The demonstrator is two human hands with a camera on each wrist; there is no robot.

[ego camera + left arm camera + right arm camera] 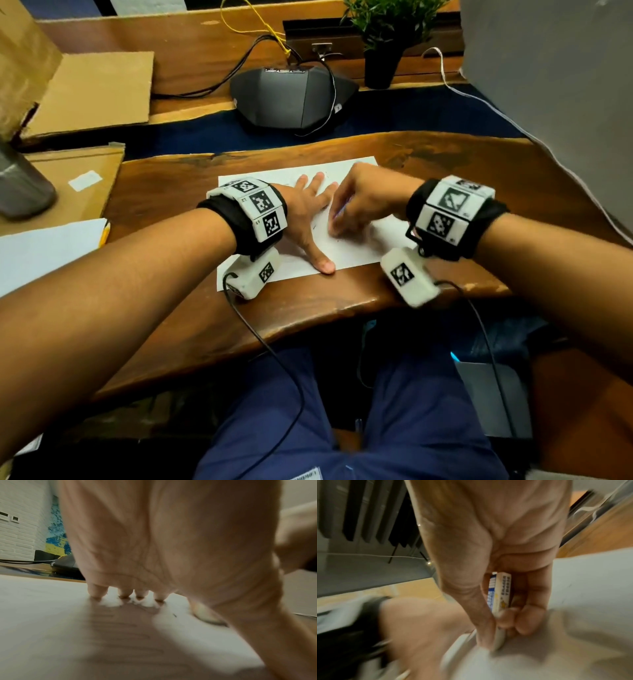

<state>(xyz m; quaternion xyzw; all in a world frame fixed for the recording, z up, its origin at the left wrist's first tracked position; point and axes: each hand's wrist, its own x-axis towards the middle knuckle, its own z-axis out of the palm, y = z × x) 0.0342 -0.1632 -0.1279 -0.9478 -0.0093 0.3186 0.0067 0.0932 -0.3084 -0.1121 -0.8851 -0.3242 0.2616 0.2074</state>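
A white sheet of paper (363, 246) lies on the wooden desk (178, 219) in front of me. My left hand (308, 209) lies flat on it with fingers spread and straight, fingertips (97, 592) pressing the paper (42, 615). My right hand (356, 209) pinches a white eraser (500, 597) in a blue and white sleeve between thumb and fingers. The eraser's lower end touches the paper (590, 588) just right of my left hand (419, 622). Faint pencil marks show near it. The right wrist view is blurred.
A black conference phone (291, 96) with cables sits behind the paper, a potted plant (383, 37) beside it. Cardboard pieces (92, 89) and a grey cylinder (20, 185) lie at the left, white sheets with a pencil (104, 233) nearer. A grey panel (565, 102) stands right.
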